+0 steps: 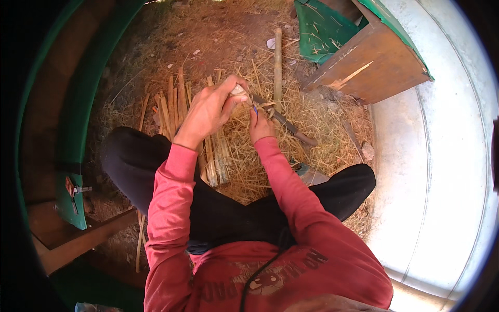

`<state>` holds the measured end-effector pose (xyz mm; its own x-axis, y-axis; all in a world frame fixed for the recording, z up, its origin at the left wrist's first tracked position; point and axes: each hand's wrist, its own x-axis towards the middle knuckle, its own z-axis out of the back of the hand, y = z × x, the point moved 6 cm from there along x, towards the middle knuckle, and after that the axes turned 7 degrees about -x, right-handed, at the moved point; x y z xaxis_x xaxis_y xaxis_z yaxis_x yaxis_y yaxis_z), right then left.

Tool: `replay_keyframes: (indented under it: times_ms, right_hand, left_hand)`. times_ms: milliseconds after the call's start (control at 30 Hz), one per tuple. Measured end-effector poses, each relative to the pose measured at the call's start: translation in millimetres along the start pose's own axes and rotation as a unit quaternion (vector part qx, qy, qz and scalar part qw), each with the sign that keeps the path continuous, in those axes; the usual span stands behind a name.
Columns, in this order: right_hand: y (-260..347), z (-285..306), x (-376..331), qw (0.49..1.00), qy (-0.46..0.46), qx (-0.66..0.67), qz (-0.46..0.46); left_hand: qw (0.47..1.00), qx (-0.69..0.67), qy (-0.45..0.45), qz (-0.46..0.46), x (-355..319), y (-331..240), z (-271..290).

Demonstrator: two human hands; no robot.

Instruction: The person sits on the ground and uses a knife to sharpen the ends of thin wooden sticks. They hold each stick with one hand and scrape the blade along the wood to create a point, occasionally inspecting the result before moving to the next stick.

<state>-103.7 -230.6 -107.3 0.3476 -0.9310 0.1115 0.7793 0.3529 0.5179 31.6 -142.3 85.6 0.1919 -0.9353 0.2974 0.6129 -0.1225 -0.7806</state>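
Note:
In front of my crossed legs, my left hand [208, 112] is closed around a pale, light-coloured piece [238, 90], whose kind I cannot make out. Just to the right and slightly nearer, my right hand [261, 128] is closed on a thin blade-like tool with a blue part [255, 110]. The tool's tip reaches up close to the pale piece; whether they touch is hard to see. Beyond my right hand, a large knife with a wooden handle [305, 139] lies on the straw. Split bamboo strips [169, 112] lie under and left of my left forearm.
Straw and shavings [327, 130] cover the ground. A round stick [278, 65] lies ahead. At the far right stands a brown wooden box [374, 65] with green sheeting, beside a pale curved wall [447, 156]. A wooden frame [93, 239] is at the left.

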Motion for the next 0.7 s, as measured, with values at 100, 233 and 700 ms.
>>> replay_keyframes:
  times_ms: [100, 233, 700]
  right_hand:
    - [-74, -41, 11, 0.992, 0.088, -0.034, -0.088]
    - [-22, -20, 7, 0.995, 0.100, 0.020, -0.013]
    - [-83, -52, 15, 0.981, 0.124, -0.132, -0.064]
  left_hand:
    - [1.000, 0.001, -0.009, -0.024, 2, -3, -8]
    - [0.999, -0.017, -0.029, -0.017, 0, 5, 5]
    - [0.999, 0.021, -0.028, -0.024, 3, 7, -4]
